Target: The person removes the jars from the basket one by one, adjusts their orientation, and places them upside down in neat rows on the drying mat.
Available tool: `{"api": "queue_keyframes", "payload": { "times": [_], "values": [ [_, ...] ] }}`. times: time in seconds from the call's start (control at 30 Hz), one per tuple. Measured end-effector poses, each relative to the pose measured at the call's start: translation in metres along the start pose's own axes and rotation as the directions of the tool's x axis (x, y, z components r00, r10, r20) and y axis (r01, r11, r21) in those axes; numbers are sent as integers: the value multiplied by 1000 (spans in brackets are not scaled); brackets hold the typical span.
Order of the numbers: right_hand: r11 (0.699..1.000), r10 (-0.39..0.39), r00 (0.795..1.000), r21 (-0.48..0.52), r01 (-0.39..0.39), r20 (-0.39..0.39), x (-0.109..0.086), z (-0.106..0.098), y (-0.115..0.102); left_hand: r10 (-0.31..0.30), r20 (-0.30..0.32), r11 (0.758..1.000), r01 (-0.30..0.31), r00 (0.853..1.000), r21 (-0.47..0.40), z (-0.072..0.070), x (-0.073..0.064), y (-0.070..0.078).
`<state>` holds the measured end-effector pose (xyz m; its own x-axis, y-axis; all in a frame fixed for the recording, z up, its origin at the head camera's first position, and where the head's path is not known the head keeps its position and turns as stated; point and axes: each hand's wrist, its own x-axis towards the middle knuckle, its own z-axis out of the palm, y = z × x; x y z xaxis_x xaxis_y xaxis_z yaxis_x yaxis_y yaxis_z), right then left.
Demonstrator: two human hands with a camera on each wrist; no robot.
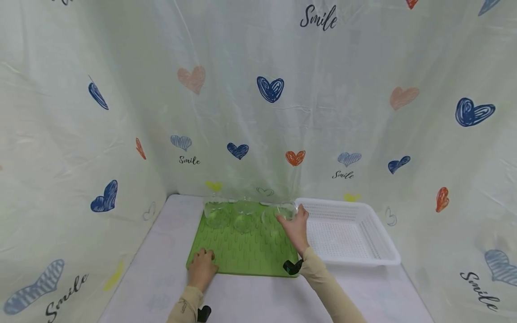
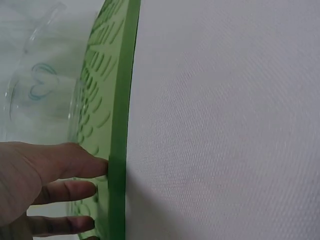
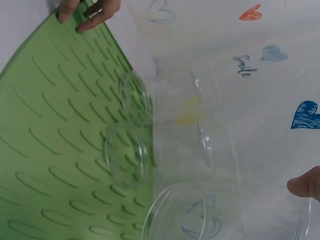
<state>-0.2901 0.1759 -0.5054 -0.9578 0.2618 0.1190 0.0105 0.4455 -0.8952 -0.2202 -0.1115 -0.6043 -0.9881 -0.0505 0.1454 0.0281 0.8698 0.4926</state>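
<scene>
My right hand (image 1: 296, 226) holds a clear cup (image 1: 271, 217) with thumb and fingers spread around its upper end, over the back right of the green mat (image 1: 246, 251). In the right wrist view the thumb (image 3: 304, 185) lies at one end of that cup (image 3: 172, 215). Two more clear cups, a left one (image 1: 216, 216) and a middle one (image 1: 244, 217), stand in a row along the back of the mat. My left hand (image 1: 203, 268) rests at the mat's front left corner, its thumb (image 2: 90, 164) touching near the edge, other fingers on the ridged surface.
A white perforated plastic basket (image 1: 379, 233) stands right of the mat, close beside my right hand. White cloth covers the table (image 1: 250, 298). A curtain (image 1: 242, 116) printed with hearts hangs behind and along both sides.
</scene>
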Motion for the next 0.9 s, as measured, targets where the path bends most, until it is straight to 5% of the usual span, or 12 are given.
{"api": "queue_keyframes", "payload": {
  "times": [0.57, 0.9],
  "values": [
    [995, 46, 996, -87, -40, 70, 27, 29, 21, -6, 28, 1000, 6, 1000, -5, -6, 1, -3],
    [994, 3, 1000, -107, 0, 24, 25, 44, 33, -28, 43, 1000, 28, 999, 6, -3, 1, -2]
  ]
}}
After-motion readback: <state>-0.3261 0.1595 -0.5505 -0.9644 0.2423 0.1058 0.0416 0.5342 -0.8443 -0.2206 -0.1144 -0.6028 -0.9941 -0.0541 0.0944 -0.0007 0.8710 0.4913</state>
